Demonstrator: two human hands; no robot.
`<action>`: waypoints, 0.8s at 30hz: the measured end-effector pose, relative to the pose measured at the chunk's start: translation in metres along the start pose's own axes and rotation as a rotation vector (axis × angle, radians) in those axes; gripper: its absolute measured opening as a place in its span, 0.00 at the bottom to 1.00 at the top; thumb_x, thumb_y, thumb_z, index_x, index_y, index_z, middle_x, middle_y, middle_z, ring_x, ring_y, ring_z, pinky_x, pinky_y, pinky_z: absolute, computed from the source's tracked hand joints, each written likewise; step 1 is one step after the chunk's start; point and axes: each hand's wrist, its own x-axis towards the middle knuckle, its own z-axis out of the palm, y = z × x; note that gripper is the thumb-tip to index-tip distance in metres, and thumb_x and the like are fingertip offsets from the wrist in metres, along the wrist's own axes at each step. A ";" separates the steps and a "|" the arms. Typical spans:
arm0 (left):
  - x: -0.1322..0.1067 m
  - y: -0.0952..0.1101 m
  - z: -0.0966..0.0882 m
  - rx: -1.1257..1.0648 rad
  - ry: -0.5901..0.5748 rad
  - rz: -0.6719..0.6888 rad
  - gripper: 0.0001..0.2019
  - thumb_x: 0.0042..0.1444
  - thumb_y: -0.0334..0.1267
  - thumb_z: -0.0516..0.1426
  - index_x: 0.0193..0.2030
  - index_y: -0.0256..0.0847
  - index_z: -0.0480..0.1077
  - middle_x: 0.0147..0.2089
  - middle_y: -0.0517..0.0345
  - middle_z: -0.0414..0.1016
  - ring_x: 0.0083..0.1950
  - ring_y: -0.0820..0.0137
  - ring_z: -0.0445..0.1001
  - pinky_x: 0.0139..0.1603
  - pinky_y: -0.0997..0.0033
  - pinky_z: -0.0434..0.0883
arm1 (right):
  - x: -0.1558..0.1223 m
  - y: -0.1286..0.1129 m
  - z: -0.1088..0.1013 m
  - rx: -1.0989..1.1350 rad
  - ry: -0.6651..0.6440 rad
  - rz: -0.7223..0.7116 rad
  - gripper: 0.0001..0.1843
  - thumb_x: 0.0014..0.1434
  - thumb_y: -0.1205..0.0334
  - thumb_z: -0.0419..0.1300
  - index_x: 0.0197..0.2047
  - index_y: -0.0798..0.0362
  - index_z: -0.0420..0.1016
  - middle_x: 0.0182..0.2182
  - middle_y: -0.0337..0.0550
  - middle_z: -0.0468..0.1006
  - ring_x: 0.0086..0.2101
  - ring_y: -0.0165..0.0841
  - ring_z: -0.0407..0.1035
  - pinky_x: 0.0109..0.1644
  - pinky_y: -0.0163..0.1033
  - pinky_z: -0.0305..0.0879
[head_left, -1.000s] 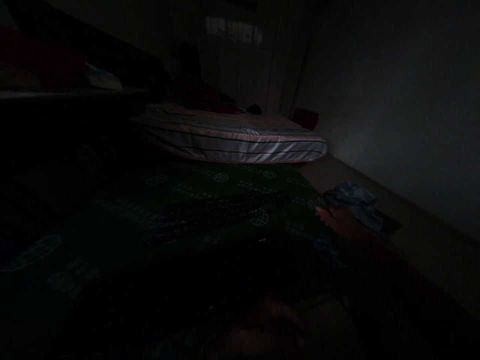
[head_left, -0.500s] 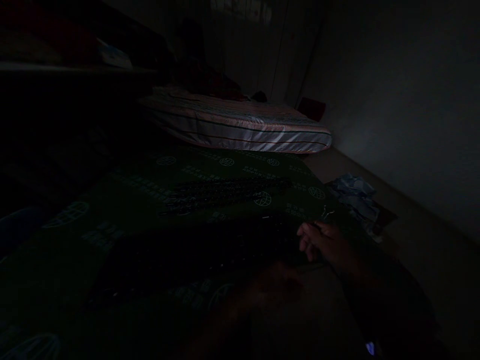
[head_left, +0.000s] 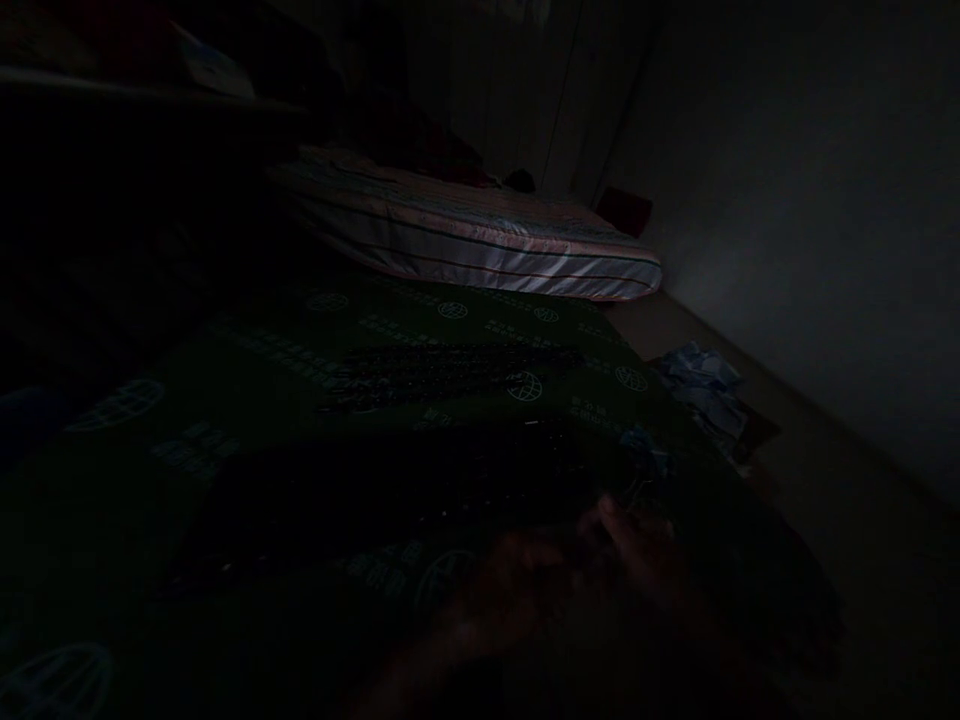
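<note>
The view is very dark. My right hand (head_left: 634, 540) is closed in a pinch, and thin pale wire-like strands (head_left: 640, 488) stick up from its fingers. Beside it on the left, my left hand (head_left: 517, 580) has its fingers curled close to the right fingertips; what they hold, if anything, is lost in the dark. Just beyond both hands, a long black panel-like thing (head_left: 390, 490) with small shiny specks lies on a green printed sheet (head_left: 247, 400). Behind my right hand there is a small crumpled bluish thing (head_left: 645, 450).
A bundle of long dark beaded-looking strands (head_left: 450, 370) lies farther back on the sheet. Beyond stands a bed with a striped mattress (head_left: 480, 240). Crumpled pale cloth or plastic (head_left: 697, 370) lies on the floor at right, near a bare wall (head_left: 810, 200).
My right hand has come down and left, close to my left hand, which has risen slightly and moved left. The bluish thing behind the right hand now shows. The view has tilted slightly.
</note>
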 end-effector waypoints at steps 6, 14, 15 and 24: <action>-0.004 0.002 -0.007 -0.016 0.135 -0.061 0.17 0.42 0.49 0.57 0.17 0.36 0.67 0.15 0.63 0.65 0.14 0.79 0.59 0.17 0.76 0.56 | -0.012 0.017 -0.008 -0.591 0.221 -0.323 0.20 0.60 0.52 0.46 0.33 0.50 0.77 0.29 0.46 0.79 0.29 0.35 0.72 0.32 0.37 0.65; -0.005 0.000 -0.005 -0.017 0.085 -0.014 0.16 0.44 0.48 0.57 0.18 0.36 0.67 0.16 0.66 0.64 0.17 0.80 0.60 0.18 0.78 0.58 | -0.018 -0.002 0.009 -0.990 0.235 -0.875 0.20 0.54 0.71 0.45 0.41 0.49 0.76 0.40 0.52 0.76 0.33 0.37 0.72 0.30 0.38 0.68; -0.006 0.000 -0.005 -0.025 0.071 0.002 0.16 0.44 0.48 0.57 0.18 0.36 0.67 0.16 0.66 0.64 0.17 0.80 0.60 0.19 0.78 0.58 | -0.017 -0.003 0.010 -0.976 0.224 -0.865 0.20 0.54 0.71 0.46 0.41 0.49 0.76 0.40 0.52 0.76 0.32 0.37 0.72 0.30 0.38 0.68; -0.009 -0.006 -0.009 -0.088 -0.115 0.129 0.16 0.45 0.49 0.60 0.23 0.35 0.71 0.22 0.64 0.66 0.23 0.79 0.62 0.25 0.78 0.59 | 0.027 -0.004 -0.012 -0.224 0.186 -0.359 0.09 0.55 0.58 0.54 0.35 0.49 0.74 0.31 0.44 0.77 0.32 0.34 0.72 0.35 0.39 0.69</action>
